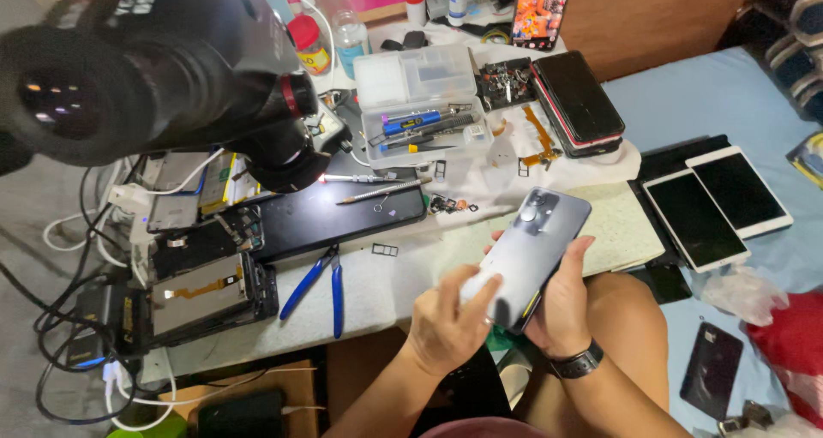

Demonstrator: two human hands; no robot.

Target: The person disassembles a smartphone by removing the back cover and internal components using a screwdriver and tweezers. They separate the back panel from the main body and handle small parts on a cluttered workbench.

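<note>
Grey smartphone (531, 249): lower end lying hidden under the left hand (450, 318), screen side facing away. Microscope (129, 69): running off the top and left edges, blurring. White tablets (716, 202): screens showing dark. Small parts in the black tray (506, 82): too tiny to identify.

Likely phone-repair workshop: microscope (171, 52), opened phones (206, 297)

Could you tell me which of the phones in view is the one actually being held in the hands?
The grey phone, back side up with its camera bump showing, gripped by the left hand and right hand. All the others lie flat on the table or bed.
</note>
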